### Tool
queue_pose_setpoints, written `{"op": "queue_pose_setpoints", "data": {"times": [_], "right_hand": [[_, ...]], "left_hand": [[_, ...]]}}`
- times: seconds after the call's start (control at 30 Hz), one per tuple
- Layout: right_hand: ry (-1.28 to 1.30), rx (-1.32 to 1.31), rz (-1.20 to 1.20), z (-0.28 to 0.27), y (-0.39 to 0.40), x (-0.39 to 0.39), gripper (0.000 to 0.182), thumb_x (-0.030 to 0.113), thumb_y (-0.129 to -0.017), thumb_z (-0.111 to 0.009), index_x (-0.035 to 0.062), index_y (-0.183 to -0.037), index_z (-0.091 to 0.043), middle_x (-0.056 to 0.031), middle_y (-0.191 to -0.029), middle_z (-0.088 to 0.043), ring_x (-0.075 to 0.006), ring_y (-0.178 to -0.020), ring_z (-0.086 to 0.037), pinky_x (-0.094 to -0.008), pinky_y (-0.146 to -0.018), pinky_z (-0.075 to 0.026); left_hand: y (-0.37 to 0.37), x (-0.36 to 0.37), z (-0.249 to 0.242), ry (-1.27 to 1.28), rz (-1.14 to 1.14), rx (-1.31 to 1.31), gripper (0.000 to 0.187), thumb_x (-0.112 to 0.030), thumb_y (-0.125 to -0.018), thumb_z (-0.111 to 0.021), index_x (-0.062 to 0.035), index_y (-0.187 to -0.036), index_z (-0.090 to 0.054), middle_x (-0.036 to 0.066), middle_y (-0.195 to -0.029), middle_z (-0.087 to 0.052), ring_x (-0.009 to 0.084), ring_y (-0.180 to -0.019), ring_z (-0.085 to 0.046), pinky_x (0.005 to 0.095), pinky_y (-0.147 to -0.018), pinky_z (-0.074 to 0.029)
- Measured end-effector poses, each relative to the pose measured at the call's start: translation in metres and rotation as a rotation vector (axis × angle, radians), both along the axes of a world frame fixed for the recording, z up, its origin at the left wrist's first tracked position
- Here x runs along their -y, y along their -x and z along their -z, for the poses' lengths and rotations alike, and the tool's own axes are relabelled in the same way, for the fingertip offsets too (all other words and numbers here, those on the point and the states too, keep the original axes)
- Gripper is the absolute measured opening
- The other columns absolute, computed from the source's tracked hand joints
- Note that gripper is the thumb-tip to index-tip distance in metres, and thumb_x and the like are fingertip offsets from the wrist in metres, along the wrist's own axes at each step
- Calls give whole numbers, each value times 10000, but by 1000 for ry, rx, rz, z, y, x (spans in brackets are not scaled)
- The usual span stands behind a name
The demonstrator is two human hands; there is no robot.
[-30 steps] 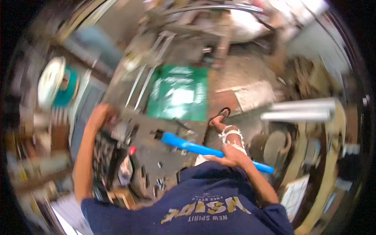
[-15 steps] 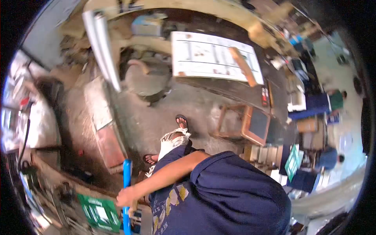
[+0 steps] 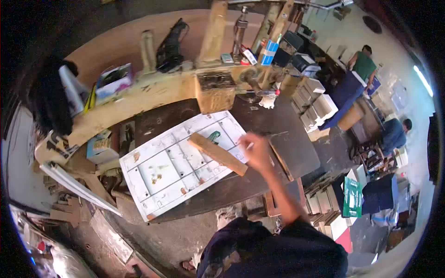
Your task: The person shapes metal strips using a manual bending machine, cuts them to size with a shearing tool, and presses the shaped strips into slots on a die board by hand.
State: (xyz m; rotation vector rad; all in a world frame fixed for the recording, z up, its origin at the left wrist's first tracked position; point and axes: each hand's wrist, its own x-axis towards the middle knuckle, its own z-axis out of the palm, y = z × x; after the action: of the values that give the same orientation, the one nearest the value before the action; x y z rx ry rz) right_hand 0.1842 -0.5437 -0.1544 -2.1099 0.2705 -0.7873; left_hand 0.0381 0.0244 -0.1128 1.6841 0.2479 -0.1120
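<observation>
One right hand (image 3: 254, 149), one white board (image 3: 174, 160), seemingly two distant co-workers (image 3: 365, 66)

Looks dim nearby, brightens at far right around a tube light (image 3: 423, 81), bends and blackens toward the edges.

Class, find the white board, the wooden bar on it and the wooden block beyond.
White board (image 3: 139, 184): head view, bare left part.
Wooden bar (image 3: 217, 154): head view, middle.
Wooden block (image 3: 217, 100): head view, front face.
</observation>
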Motion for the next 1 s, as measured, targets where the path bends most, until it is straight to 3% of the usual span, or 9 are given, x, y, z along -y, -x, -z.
{"op": "queue_pose_setpoints", "data": {"times": [0.23, 0.3, 0.5, 0.53, 0.7, 0.83, 0.9, 0.97, 1.0], "right_hand": [[387, 432, 483, -214, -80, 223, 201, 283, -876, -742, 135, -1009, -767, -36, -850, -744, -111, -778, -681, -288, -740, -517], [323, 438, 315, -245, -97, 281, 241, 220, -922, -705, 12, -1040, -737, -71, -909, -739, -97, -800, -663, -255, -710, -523], [225, 531, 225, -275, -89, 249, 214, 165, -949, -669, -1, -1071, -725, -82, -953, -730, -115, -807, -672, -237, -717, -527], [226, 532, 226, -271, -82, 246, 214, 165, -949, -669, -1, -1071, -725, -82, -953, -730, -115, -807, -672, -237, -717, -527], [321, 388, 328, -216, -47, 229, 134, 95, -875, -706, 85, -1000, -752, 0, -867, -718, -58, -747, -644, -200, -625, -476], [152, -28, 133, -103, -34, 146, 203, 161, -860, -741, 41, -1009, -674, -51, -883, -715, -91, -764, -675, -253, -690, -537], [-78, -347, -65, -1, -29, 109, 530, 460, -821, -769, 57, -1140, -637, -114, -1041, -698, -235, -969, -692, -370, -830, -549], [260, -890, -129, 56, -23, 54, 1101, 624, -700, -792, -37, -1452, -333, -287, -1408, -422, -424, -1294, -442, -514, -1026, -412], [271, -1010, -179, 72, -21, 33, 1142, 605, -700, -798, -87, -1454, -292, -333, -1358, -427, -446, -1275, -438, -528, -1003, -419]], "left_hand": [[-67, 122, 2, 39, -12, -40, 154, 85, -852, -661, -31, -948, -632, 7, -881, -578, 139, -850, -548, 258, -694, -470], [-82, 113, 8, 18, 121, -20, 158, 94, -858, -646, -27, -960, -641, 35, -888, -611, 168, -840, -578, 287, -732, -506], [-107, 97, 22, -193, 148, -33, 135, -61, -880, -693, 0, -944, -591, 73, -891, -612, 170, -828, -575, 304, -748, -493], [-120, 122, 4, -168, 83, -29, 88, -13, -822, -702, 4, -874, -633, 107, -819, -645, 227, -777, -678, 414, -707, -608], [-159, 158, 22, -465, 19, -23, 106, 9, -826, -713, 18, -791, -614, 71, -710, -616, 150, -645, -620, 291, -536, -539], [-184, 168, 57, -853, 186, 313, 35, 38, -797, -657, 22, -781, -630, 97, -710, -640, 173, -668, -619, 313, -654, -468], [-202, 182, 64, -836, 259, 315, 83, 17, -808, -666, 20, -754, -603, 127, -695, -616, 209, -650, -606, 348, -635, -457], [-222, 195, 93, -779, 248, 367, 101, 19, -797, -691, 22, -760, -597, 127, -700, -617, 247, -658, -614, 375, -640, -469], [-232, 203, 102, -802, 295, 377, 108, 21, -787, -705, 19, -761, -600, 127, -708, -622, 264, -663, -617, 387, -645, -475]]}}
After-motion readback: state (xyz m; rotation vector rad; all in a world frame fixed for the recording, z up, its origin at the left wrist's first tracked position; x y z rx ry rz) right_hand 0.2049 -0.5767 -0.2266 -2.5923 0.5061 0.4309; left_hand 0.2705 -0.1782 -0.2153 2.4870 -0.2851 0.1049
